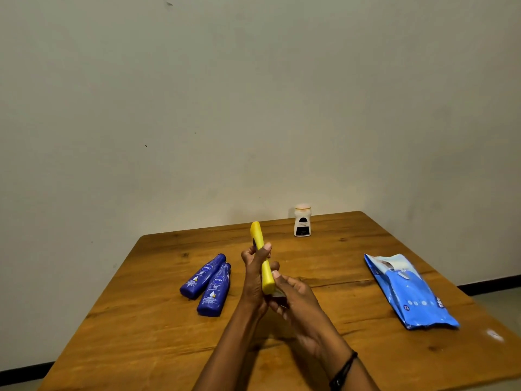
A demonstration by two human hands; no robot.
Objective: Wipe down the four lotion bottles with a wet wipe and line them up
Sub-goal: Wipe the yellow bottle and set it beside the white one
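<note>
Two dark blue plastic lotion bottles (204,273), labelled NIVEA body milk, lie touching on the brown wooden table (141,320). Left hand (255,268) wraps the middle of a slim yellow plastic bottle (266,273) held tilted above the table; right hand (294,294) clasps its lower end. Small white black-labelled bottle (302,221) stands at the far edge, print unreadable; crinkly blue wet-wipe pack (408,292) lies right, text blurred.

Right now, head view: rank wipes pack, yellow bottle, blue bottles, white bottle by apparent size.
1. wipes pack
2. yellow bottle and the two blue bottles: close. The yellow is partly covered and nearer, so not ranked.
3. white bottle: smallest, but farthest.
</note>
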